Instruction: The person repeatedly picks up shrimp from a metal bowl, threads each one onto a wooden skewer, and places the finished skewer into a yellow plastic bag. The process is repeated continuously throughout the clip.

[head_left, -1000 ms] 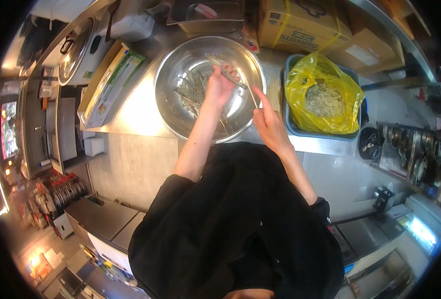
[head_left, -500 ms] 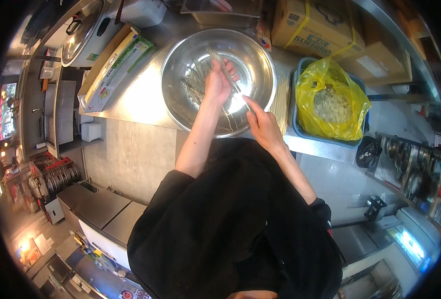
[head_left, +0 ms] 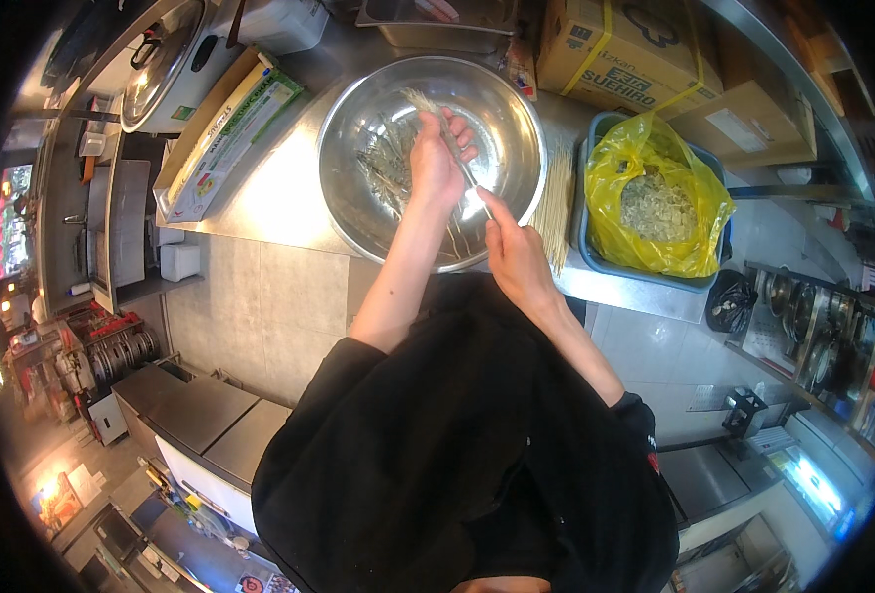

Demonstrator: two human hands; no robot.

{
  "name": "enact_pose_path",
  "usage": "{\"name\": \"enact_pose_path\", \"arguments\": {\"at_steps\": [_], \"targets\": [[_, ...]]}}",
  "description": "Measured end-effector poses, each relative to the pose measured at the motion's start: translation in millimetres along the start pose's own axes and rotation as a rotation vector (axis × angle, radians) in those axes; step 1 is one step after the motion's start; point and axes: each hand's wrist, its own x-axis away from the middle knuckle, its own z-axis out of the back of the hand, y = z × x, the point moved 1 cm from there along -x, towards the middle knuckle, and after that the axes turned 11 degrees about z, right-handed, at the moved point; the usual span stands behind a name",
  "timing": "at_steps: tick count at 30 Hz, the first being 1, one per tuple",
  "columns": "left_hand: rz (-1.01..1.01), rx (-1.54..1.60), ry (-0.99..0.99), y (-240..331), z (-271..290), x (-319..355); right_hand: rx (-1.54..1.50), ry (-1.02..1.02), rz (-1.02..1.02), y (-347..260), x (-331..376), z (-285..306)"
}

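A wide steel bowl (head_left: 505, 91) stands on the counter in front of me, with several greyish raw shrimp (head_left: 383, 163) in its left half. Above them my left hand (head_left: 437, 163) is closed around one long grey shrimp (head_left: 449, 138), whose pale whiskery end sticks out past the fingers on the far side. My right hand (head_left: 522, 252) is at the bowl's near right rim, index finger extended along a thin skewer (head_left: 477, 185) that runs up to the shrimp. The skewer's tip is hidden by the shrimp and left hand.
Thin bamboo skewers (head_left: 557, 203) lie right of the bowl. Beyond them is a blue bin (head_left: 584, 188) lined with a yellow bag (head_left: 625, 148) holding pale translucent pieces. Cardboard boxes (head_left: 625, 49) and a steel tray (head_left: 437, 35) stand behind; a long carton (head_left: 235, 133) lies left.
Both hands have shifted only slightly; the right hand has edged left and up toward the left one. The shrimp's whiskery end has tilted a little further left.
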Motion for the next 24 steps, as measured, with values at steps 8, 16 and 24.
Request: {"name": "enact_pose_path", "arguments": {"at_steps": [8,16,24], "targets": [[-0.019,0.094,-0.010,4,-4,3,-0.046,-0.029,-0.024,-7,-1,3],[0.144,0.211,-0.060,5,-5,1,-0.097,0.015,0.032,6,3,1],[0.051,0.174,-0.052,3,-10,7,-0.094,0.050,0.042,3,0,-1]]}}
